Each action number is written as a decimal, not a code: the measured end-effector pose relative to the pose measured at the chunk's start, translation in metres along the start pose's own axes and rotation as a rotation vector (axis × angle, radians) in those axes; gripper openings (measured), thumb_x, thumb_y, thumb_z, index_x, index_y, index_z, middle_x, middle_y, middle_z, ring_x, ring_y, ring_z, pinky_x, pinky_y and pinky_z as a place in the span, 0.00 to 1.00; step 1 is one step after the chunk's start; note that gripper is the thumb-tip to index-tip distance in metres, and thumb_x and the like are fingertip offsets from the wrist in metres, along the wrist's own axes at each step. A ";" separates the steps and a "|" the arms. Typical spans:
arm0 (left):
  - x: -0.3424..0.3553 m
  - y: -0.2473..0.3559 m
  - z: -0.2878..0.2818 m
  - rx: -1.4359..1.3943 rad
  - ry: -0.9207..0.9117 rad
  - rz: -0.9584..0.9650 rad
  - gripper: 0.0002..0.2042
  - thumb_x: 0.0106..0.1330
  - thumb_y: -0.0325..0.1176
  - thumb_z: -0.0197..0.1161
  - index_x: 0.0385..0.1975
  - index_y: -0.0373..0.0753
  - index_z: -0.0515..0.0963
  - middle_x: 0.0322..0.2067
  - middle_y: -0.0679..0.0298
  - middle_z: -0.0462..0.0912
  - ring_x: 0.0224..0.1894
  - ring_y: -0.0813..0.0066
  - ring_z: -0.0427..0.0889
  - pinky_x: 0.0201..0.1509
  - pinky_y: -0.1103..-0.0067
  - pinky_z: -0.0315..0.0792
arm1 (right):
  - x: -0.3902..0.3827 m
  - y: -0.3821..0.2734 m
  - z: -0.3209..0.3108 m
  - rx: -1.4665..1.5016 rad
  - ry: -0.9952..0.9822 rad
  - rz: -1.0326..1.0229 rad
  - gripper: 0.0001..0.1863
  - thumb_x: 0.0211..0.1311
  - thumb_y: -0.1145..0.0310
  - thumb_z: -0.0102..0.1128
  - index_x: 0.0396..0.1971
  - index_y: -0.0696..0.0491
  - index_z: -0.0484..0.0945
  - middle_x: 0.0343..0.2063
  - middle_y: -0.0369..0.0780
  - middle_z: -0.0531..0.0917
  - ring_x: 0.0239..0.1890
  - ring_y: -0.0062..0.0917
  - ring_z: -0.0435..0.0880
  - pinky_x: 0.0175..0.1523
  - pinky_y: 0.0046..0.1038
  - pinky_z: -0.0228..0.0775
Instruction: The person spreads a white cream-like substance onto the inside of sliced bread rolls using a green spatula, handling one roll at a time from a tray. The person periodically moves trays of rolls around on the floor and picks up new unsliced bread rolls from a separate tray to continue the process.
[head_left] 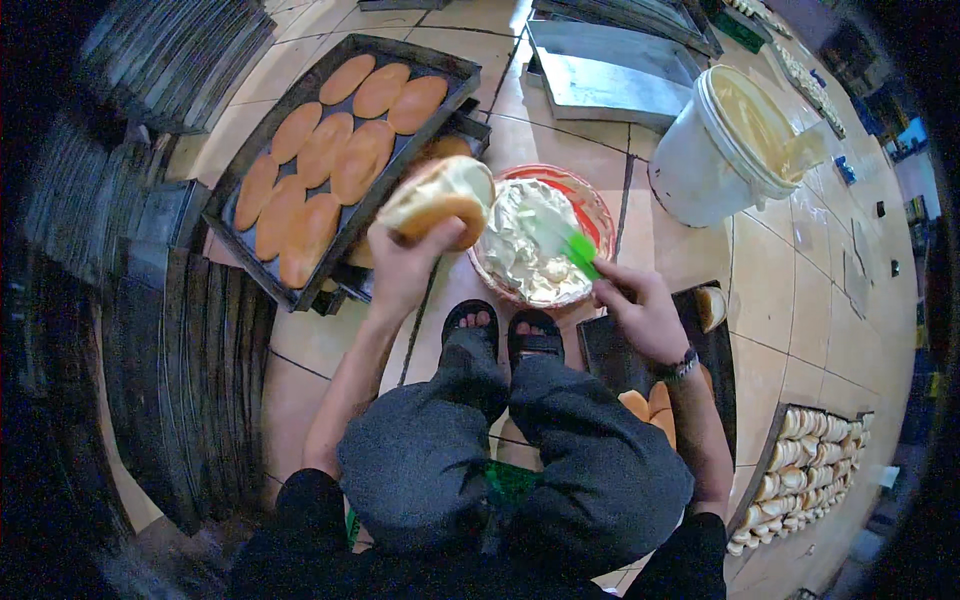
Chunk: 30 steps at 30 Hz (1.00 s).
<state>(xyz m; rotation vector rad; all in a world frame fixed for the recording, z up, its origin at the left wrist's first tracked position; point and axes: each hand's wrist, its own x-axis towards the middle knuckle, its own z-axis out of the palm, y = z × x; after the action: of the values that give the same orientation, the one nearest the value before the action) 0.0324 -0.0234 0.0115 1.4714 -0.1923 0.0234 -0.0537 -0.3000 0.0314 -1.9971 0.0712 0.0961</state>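
Note:
My left hand point(402, 272) is closed around a split bun point(432, 212), whose cut faces are spread with white cream. It holds the bun raised beside the left rim of a red-and-white bowl point(597, 200). Thick white cream point(520, 262) fills much of that bowl. In my right hand point(645, 312) is a spatula with a green handle point(580, 252). The spatula's pale blade dips into the cream, so its tip is hard to make out.
A dark tray of oval buns point(330, 147) rests on another tray at left. Stacked dark trays point(185, 360) line the left side. A white bucket point(690, 165) stands at upper right. Beneath my right forearm lies a dark tray point(715, 400) with several buns. Filled buns point(800, 470) sit farther right.

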 end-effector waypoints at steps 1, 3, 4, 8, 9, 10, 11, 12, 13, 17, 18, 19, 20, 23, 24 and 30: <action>-0.004 0.008 0.006 0.036 -0.065 0.108 0.28 0.52 0.23 0.70 0.55 0.30 0.71 0.51 0.56 0.77 0.50 0.72 0.78 0.54 0.77 0.72 | 0.003 -0.011 0.002 0.007 -0.066 0.067 0.17 0.59 0.73 0.58 0.48 0.61 0.76 0.35 0.48 0.83 0.37 0.29 0.83 0.45 0.28 0.72; -0.008 0.014 0.015 0.145 -0.130 0.220 0.28 0.51 0.22 0.70 0.55 0.30 0.70 0.51 0.54 0.77 0.51 0.71 0.77 0.55 0.76 0.72 | 0.009 -0.016 0.005 0.006 -0.137 0.084 0.17 0.59 0.71 0.58 0.47 0.62 0.76 0.35 0.50 0.84 0.36 0.28 0.84 0.43 0.27 0.73; -0.010 0.015 0.017 0.251 -0.182 0.333 0.29 0.51 0.22 0.70 0.56 0.29 0.69 0.52 0.53 0.76 0.53 0.70 0.76 0.56 0.75 0.71 | 0.010 -0.019 0.007 0.013 -0.137 0.087 0.17 0.59 0.71 0.58 0.47 0.62 0.76 0.35 0.50 0.84 0.36 0.28 0.84 0.43 0.27 0.73; -0.005 0.002 0.013 0.524 -0.164 0.480 0.28 0.51 0.23 0.69 0.55 0.30 0.71 0.53 0.48 0.75 0.57 0.61 0.74 0.60 0.73 0.69 | 0.001 -0.043 0.010 -0.130 -0.036 -0.160 0.16 0.55 0.75 0.55 0.45 0.60 0.78 0.32 0.53 0.82 0.35 0.39 0.84 0.40 0.31 0.74; -0.006 0.002 0.015 0.505 -0.135 0.435 0.26 0.51 0.23 0.67 0.54 0.31 0.72 0.54 0.48 0.74 0.58 0.58 0.74 0.60 0.72 0.68 | -0.003 -0.050 0.010 -0.222 -0.002 -0.252 0.16 0.54 0.77 0.54 0.44 0.59 0.78 0.31 0.53 0.81 0.34 0.43 0.83 0.39 0.32 0.74; -0.004 0.003 0.015 0.506 -0.137 0.435 0.26 0.51 0.23 0.67 0.54 0.31 0.72 0.54 0.48 0.74 0.58 0.58 0.74 0.60 0.72 0.68 | -0.006 -0.058 0.010 -0.220 0.000 -0.251 0.16 0.54 0.77 0.54 0.44 0.59 0.78 0.31 0.53 0.81 0.34 0.43 0.83 0.39 0.32 0.74; -0.001 0.004 0.014 0.623 -0.129 0.513 0.26 0.52 0.23 0.67 0.54 0.31 0.72 0.53 0.48 0.75 0.58 0.59 0.74 0.60 0.72 0.68 | -0.008 -0.066 0.009 -0.299 -0.030 -0.260 0.16 0.52 0.78 0.53 0.43 0.58 0.78 0.31 0.53 0.81 0.34 0.46 0.82 0.40 0.33 0.74; 0.002 0.005 0.013 0.740 -0.119 0.589 0.25 0.52 0.23 0.66 0.53 0.31 0.72 0.53 0.47 0.75 0.57 0.59 0.74 0.60 0.72 0.68 | -0.011 -0.072 0.009 -0.378 -0.060 -0.269 0.16 0.51 0.79 0.52 0.42 0.58 0.78 0.32 0.53 0.81 0.34 0.48 0.81 0.41 0.34 0.73; 0.004 0.003 0.011 0.742 -0.118 0.588 0.25 0.52 0.23 0.66 0.53 0.31 0.72 0.53 0.47 0.75 0.57 0.59 0.74 0.60 0.72 0.68 | -0.015 -0.078 0.008 -0.377 -0.062 -0.270 0.16 0.51 0.79 0.52 0.42 0.58 0.78 0.32 0.53 0.81 0.34 0.48 0.81 0.41 0.34 0.73; 0.001 -0.012 0.006 0.643 -0.068 0.388 0.22 0.55 0.24 0.65 0.52 0.30 0.73 0.53 0.51 0.76 0.57 0.62 0.75 0.59 0.71 0.69 | -0.016 -0.059 0.012 -0.275 -0.107 -0.328 0.16 0.52 0.79 0.53 0.43 0.58 0.78 0.31 0.52 0.80 0.33 0.46 0.81 0.40 0.35 0.72; -0.001 -0.014 0.007 0.363 -0.009 0.194 0.20 0.58 0.26 0.64 0.52 0.31 0.73 0.53 0.53 0.76 0.56 0.63 0.75 0.58 0.71 0.70 | -0.013 -0.040 0.013 -0.107 -0.024 -0.362 0.17 0.52 0.79 0.53 0.44 0.58 0.78 0.30 0.52 0.80 0.33 0.45 0.80 0.39 0.35 0.72; -0.003 -0.006 0.006 0.150 -0.039 -0.222 0.18 0.64 0.30 0.59 0.52 0.32 0.72 0.50 0.57 0.78 0.53 0.67 0.77 0.56 0.70 0.73 | -0.008 -0.016 0.012 -0.052 0.039 -0.247 0.17 0.53 0.80 0.52 0.45 0.58 0.78 0.29 0.52 0.80 0.32 0.44 0.80 0.38 0.35 0.72; -0.003 -0.002 0.006 0.141 -0.043 -0.215 0.18 0.64 0.30 0.59 0.52 0.32 0.72 0.50 0.57 0.78 0.53 0.67 0.77 0.56 0.70 0.73 | -0.002 0.017 0.010 -0.153 0.097 -0.250 0.21 0.52 0.81 0.51 0.49 0.57 0.76 0.30 0.52 0.80 0.32 0.45 0.80 0.39 0.36 0.72; 0.001 -0.014 -0.003 -0.831 -0.084 -0.553 0.16 0.66 0.35 0.58 0.50 0.35 0.70 0.45 0.58 0.79 0.46 0.69 0.81 0.51 0.73 0.77 | -0.002 0.133 0.029 -0.562 0.188 -0.077 0.34 0.47 0.83 0.50 0.60 0.52 0.66 0.34 0.54 0.76 0.32 0.48 0.77 0.39 0.39 0.71; 0.004 -0.020 0.003 -0.842 -0.105 -0.560 0.16 0.66 0.35 0.58 0.50 0.35 0.70 0.45 0.58 0.79 0.46 0.69 0.81 0.51 0.73 0.77 | -0.013 0.189 0.035 -0.628 0.245 -0.154 0.41 0.43 0.83 0.51 0.64 0.48 0.60 0.33 0.54 0.72 0.35 0.49 0.74 0.39 0.41 0.69; -0.005 -0.028 -0.012 -0.814 -0.133 -0.688 0.17 0.64 0.32 0.60 0.51 0.33 0.70 0.45 0.58 0.79 0.46 0.70 0.81 0.52 0.75 0.76 | -0.099 0.235 0.043 -0.722 0.196 -0.086 0.32 0.51 0.80 0.54 0.60 0.46 0.68 0.30 0.48 0.73 0.35 0.41 0.75 0.37 0.37 0.68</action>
<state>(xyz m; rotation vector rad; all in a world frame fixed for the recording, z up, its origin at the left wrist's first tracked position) 0.0330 -0.0139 -0.0175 0.6629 0.1944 -0.6407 -0.1757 -0.3574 -0.1894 -2.7231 0.0836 -0.1538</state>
